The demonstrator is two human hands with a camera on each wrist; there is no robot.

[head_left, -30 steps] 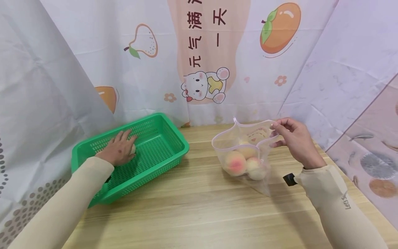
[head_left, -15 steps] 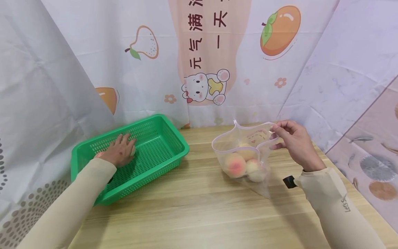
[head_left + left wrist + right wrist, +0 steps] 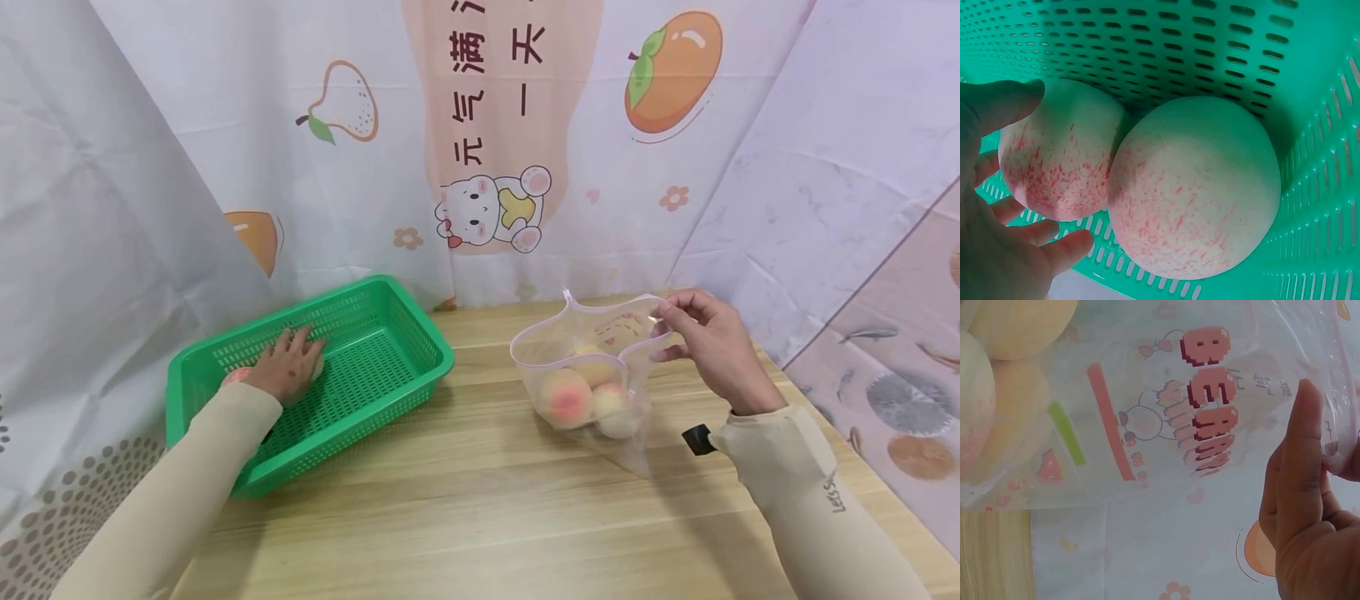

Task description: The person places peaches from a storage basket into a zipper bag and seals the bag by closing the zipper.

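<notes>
Reaching into the green basket point(image 3: 375, 429) at L side of the table point(image 3: 450, 517), L hand point(image 3: 287, 367) has fingers spread, thumb set apart, about a speckled peach point(image 3: 1063, 162). Per L wrist view, thumb tip overlaps upper part of the fruit, fingers lie along its lower L side; grip pressure: can't tell. Directly beside it, nearer the wrist cam: larger-looking peach point(image 3: 1194, 190), also pale w/ red flecks; whether the two touch can't be told. Basket is perforated plastic, set at a slant. R hand point(image 3: 708, 346) pinches rim of a clear zip bag point(image 3: 628, 333) betw. thumb and fingers, at bag's R side. Bag stands on table, R of basket and well apart from it, mouth spread, zip slider point(image 3: 567, 293) at far edge. Contents: min. 3 fruits, low in bag, incl. pink-patched peach point(image 3: 566, 400) at L, paler peach point(image 3: 617, 412) to its R, yellowish one point(image 3: 594, 367) behind. R wrist view: bag wall bears red block lettering point(image 3: 1210, 400) plus a green stripe point(image 3: 1067, 433); small dark print nr. rim illegible. Beige sleeves point(image 3: 795, 492), both arms; black tag point(image 3: 699, 439) at R cuff. White curtain point(image 3: 622, 250) behind, w/ fruit, flower and cartoon animal prints, dark characters.
</notes>
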